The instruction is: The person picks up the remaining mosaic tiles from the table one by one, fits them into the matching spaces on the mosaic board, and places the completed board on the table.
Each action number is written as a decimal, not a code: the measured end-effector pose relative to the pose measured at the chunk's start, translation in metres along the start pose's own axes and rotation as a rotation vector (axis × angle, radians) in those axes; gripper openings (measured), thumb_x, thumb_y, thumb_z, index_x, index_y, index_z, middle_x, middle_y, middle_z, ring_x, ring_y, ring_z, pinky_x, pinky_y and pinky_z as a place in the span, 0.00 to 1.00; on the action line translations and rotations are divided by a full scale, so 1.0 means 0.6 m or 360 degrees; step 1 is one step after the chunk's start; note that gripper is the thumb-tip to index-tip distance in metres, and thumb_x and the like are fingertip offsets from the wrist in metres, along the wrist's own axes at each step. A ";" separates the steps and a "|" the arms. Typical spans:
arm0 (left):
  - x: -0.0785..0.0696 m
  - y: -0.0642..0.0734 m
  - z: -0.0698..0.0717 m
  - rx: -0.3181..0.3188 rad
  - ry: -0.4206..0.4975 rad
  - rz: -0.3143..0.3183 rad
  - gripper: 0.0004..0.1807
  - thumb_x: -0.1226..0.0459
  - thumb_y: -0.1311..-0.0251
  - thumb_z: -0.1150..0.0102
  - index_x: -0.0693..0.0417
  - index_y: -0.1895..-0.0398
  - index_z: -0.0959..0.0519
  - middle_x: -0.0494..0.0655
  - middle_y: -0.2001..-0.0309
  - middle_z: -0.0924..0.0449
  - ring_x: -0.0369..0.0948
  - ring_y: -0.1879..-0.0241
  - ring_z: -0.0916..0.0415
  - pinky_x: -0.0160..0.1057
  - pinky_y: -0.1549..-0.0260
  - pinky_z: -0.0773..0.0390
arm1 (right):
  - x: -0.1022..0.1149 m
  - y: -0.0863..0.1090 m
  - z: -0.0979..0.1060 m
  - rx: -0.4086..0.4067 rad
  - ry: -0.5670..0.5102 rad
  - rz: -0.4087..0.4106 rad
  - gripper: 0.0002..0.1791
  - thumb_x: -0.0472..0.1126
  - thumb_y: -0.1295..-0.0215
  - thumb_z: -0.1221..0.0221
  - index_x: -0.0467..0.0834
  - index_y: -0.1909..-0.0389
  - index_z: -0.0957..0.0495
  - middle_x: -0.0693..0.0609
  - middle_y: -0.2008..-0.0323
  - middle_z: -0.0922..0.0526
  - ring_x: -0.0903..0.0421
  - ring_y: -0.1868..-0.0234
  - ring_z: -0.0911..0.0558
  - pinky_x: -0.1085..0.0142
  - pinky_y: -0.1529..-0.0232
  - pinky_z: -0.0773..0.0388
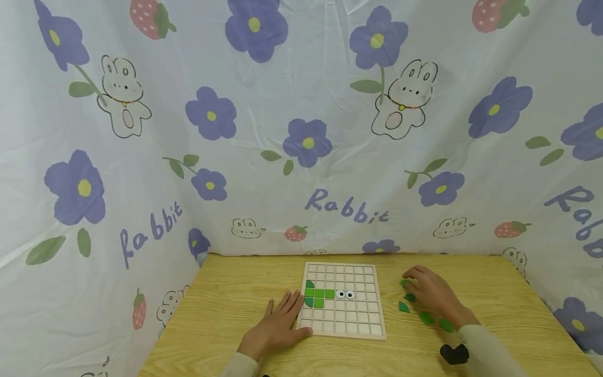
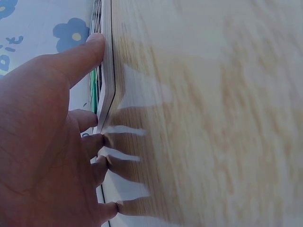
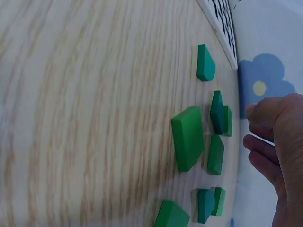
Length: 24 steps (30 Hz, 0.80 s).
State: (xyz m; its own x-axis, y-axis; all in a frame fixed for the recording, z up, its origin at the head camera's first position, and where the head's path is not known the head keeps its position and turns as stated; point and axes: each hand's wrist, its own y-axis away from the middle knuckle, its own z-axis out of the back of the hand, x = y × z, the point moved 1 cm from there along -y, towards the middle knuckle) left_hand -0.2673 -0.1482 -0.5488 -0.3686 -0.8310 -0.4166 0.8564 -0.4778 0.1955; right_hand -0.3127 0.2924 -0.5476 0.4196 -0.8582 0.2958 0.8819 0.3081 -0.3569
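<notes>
A pale wooden grid board (image 1: 346, 331) lies flat on the table. Green square tiles (image 1: 319, 302), two darker green rounded pieces (image 1: 309, 302) and two googly-eye pieces (image 1: 345, 295) sit in its cells. My left hand (image 1: 278, 325) rests at the board's left edge, fingers extended, the thumb by its near corner. In the left wrist view, the thumb and fingertips touch the board's side. To the right of the board, my right hand (image 1: 433, 294) hovers over loose green pieces (image 1: 403, 307), fingers loosely bent. In the right wrist view, nothing shows between the fingers (image 3: 265, 113).
Several loose green tiles (image 3: 188, 138) lie scattered on the wooden table (image 1: 226, 314) under and near the right hand. A black object (image 1: 454, 354) is beside the right sleeve. A white curtain (image 1: 264, 209) printed with flowers and rabbits stands behind the table and along its sides.
</notes>
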 end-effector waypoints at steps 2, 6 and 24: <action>-0.001 0.001 0.001 0.0005 0.0000 0.0000 0.51 0.35 0.25 0.48 0.52 0.12 0.51 0.52 0.12 0.57 0.57 0.12 0.61 0.75 0.21 0.60 | -0.006 0.003 -0.001 0.0004 0.0020 0.0022 0.08 0.37 0.28 0.33 0.42 0.51 0.13 0.49 0.51 0.13 0.49 0.53 0.12 0.53 0.53 0.13; -0.002 0.001 0.001 0.0012 -0.0005 -0.0002 0.51 0.35 0.25 0.48 0.52 0.12 0.51 0.52 0.12 0.57 0.57 0.12 0.61 0.75 0.21 0.61 | -0.015 0.006 -0.005 -0.0003 -0.0010 0.0033 0.08 0.35 0.27 0.34 0.41 0.50 0.13 0.47 0.51 0.13 0.46 0.52 0.12 0.50 0.51 0.13; 0.014 -0.011 -0.013 -0.0011 -0.0005 -0.0007 0.53 0.31 0.27 0.50 0.51 0.11 0.51 0.52 0.11 0.57 0.56 0.12 0.61 0.74 0.21 0.61 | -0.023 0.009 -0.020 0.0058 -0.0017 -0.0048 0.11 0.36 0.31 0.30 0.42 0.50 0.13 0.45 0.49 0.13 0.41 0.46 0.15 0.44 0.47 0.15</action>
State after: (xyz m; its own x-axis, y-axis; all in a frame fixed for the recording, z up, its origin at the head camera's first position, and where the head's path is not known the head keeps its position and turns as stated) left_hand -0.2734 -0.1498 -0.5608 -0.3732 -0.8299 -0.4147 0.8573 -0.4793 0.1878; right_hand -0.3164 0.3011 -0.5642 0.3948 -0.8629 0.3154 0.9013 0.2970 -0.3153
